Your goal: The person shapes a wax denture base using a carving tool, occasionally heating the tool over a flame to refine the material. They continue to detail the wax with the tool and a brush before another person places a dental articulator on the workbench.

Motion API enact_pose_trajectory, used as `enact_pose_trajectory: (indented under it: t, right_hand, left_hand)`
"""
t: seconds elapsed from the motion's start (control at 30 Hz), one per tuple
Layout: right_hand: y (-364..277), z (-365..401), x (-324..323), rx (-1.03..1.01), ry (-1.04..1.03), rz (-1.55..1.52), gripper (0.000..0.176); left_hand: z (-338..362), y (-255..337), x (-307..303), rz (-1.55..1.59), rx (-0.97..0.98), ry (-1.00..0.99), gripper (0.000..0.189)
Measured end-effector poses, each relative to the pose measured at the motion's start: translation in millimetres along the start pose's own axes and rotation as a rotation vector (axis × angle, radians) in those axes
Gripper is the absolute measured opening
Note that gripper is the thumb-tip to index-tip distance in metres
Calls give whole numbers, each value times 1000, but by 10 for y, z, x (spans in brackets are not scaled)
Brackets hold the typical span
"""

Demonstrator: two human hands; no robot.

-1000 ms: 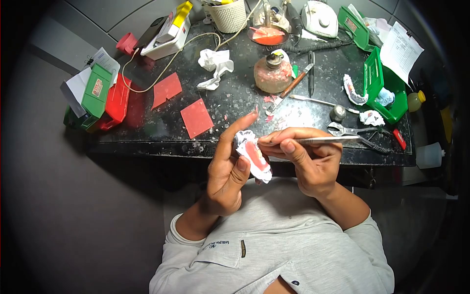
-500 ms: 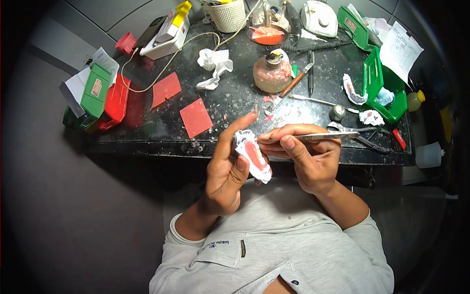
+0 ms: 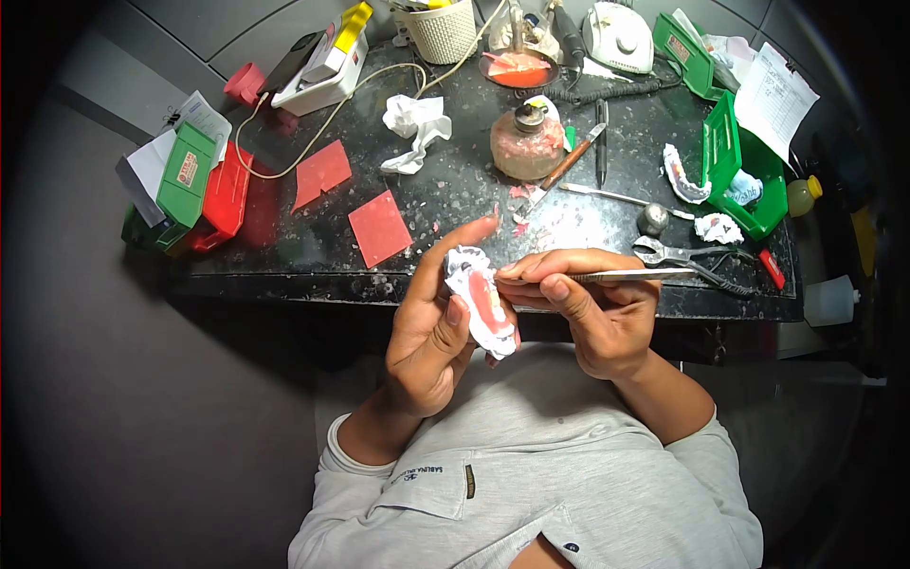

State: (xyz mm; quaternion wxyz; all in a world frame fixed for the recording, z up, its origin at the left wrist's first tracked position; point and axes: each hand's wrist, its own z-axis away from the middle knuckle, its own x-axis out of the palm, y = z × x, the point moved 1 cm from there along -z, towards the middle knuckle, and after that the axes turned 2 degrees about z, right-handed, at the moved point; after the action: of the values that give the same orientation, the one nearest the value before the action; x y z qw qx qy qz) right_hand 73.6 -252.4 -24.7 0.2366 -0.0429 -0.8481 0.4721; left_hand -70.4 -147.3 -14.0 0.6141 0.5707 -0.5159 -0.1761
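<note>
A white dental plaster model (image 3: 481, 334) with pink wax and a few pale teeth along its curve is gripped in my left hand (image 3: 427, 351). The thumb presses on its near side, and the index finger stretches away past its far end. My right hand (image 3: 611, 318) pinches a slim metal carving tool (image 3: 635, 275) like a pen, handle pointing right. Its working tip is hidden behind the fingers, close to the model's right edge. Both hands are raised in front of the bench edge, above the grey shirt.
On the dark bench (image 3: 313, 270) lie pink wax sheets (image 3: 379, 229), crumpled tissue (image 3: 417, 128), a spirit lamp (image 3: 527, 142), a wax knife (image 3: 573, 161) and pliers (image 3: 687, 252). Another plaster model (image 3: 684, 175) sits beside an open green box (image 3: 758, 194). Red and green boxes (image 3: 223, 204) stand left.
My left hand and the model have shifted slightly left, with the model turned a little. The carving tool's handle has dipped lower, while my right hand stays nearly in place.
</note>
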Motion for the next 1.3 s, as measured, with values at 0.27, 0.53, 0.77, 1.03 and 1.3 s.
enact_pose_trajectory:
  t: [0.27, 0.53, 0.77, 1.03, 1.3]
  right_hand:
    - [-1, -38, -3, -61, -20, 42, 18]
    - [-3, -34, 38, -32, 42, 83, 16]
    - [-26, -31, 60, -16, 72, 36, 15]
    - [-13, -21, 82, 43, 112, -94, 15]
    - [-27, -13, 78, 0, 88, -62, 18]
  left_hand:
    - [-22, 49, 10, 24, -28, -35, 73]
    - [-43, 52, 19, 23, -20, -28, 72]
    - [-54, 59, 35, 18, -18, -27, 72]
    - [-44, 47, 0, 60, -48, -82, 72]
    - [-43, 34, 15, -13, -29, -30, 73]
